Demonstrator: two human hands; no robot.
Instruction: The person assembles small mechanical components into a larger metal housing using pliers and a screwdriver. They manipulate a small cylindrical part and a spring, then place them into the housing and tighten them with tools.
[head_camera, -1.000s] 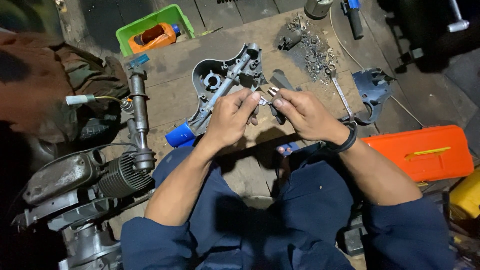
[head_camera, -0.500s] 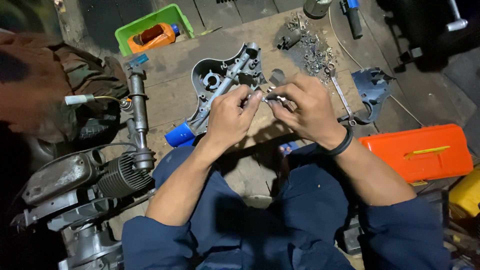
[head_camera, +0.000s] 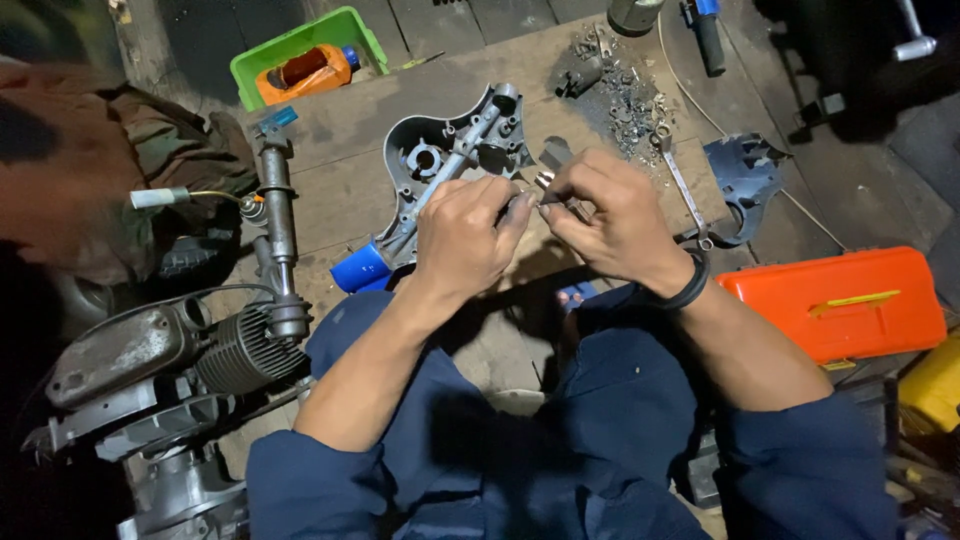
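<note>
We hold a small metal fitting (head_camera: 546, 183) right between our two hands, above the wooden board (head_camera: 340, 150) and just in front of our knees — it shows only as a short silvery stub poking out past the fingertips, so we cannot tell its full shape. Its long axis seems to run from our near left up toward the far right, roughly in line with the gap between the hands. Our left hand (head_camera: 462, 240) is curled with thumb and forefinger pinched toward the piece; our right hand (head_camera: 612, 220) is closed over it from the other side, fingers bent down, a dark band on that wrist. The two hands are together, touching or nearly touching at the fingertips, and the right looks to have the firmer hold. Just beyond the hands lies a grey cast engine cover (head_camera: 455, 150), open side up, with a long metal bar across it. A combination wrench (head_camera: 683, 190) lies to the right, next to a dark bracket plate (head_camera: 745, 180), and loose nuts and bits (head_camera: 625, 90) are scattered farther off. At left stands a finned engine cylinder (head_camera: 240, 350) — at right an orange toolbox (head_camera: 840, 300), and far left a green tray (head_camera: 300, 45) holding an orange bottle.
</note>
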